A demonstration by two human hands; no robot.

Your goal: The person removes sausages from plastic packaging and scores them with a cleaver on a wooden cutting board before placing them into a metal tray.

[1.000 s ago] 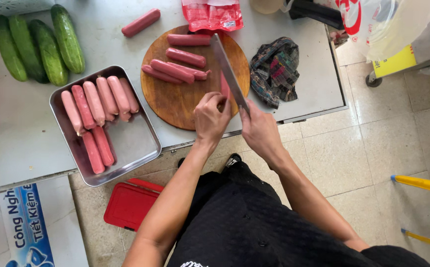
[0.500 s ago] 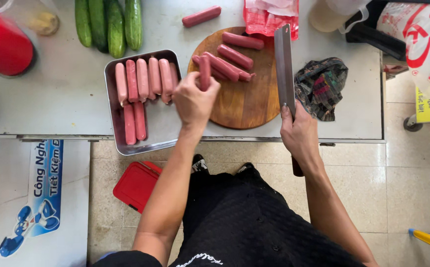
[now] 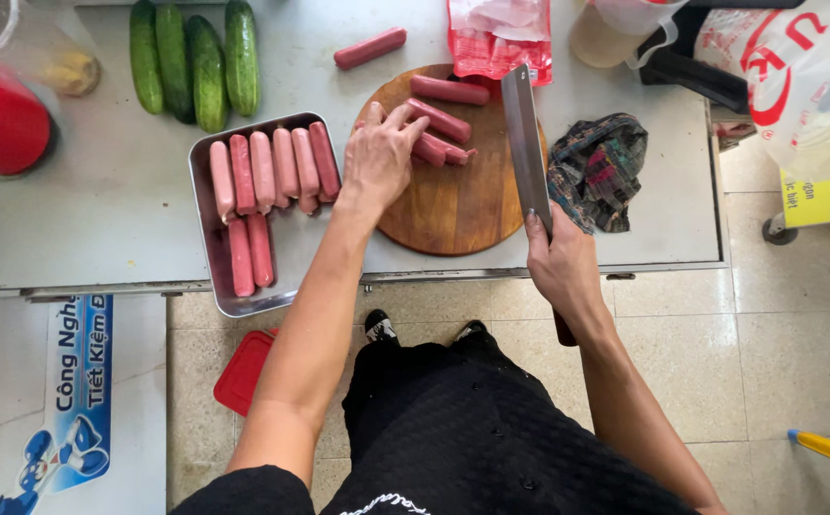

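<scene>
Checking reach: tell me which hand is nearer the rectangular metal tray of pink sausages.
Left. The left hand lies beside the rectangular metal tray; the right hand grips the cleaver beyond the round wooden board.

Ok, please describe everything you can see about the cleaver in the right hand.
The cleaver has a broad rectangular blade that looks like grey metal, with a duller band along one long side. The right hand grips its handle, which is mostly hidden; a dark end sticks out below the wrist. The blade points away from the person, over the right edge of the round wooden cutting board. Whether it rests on the board or is held above it, I cannot tell. It touches no sausage.
</scene>
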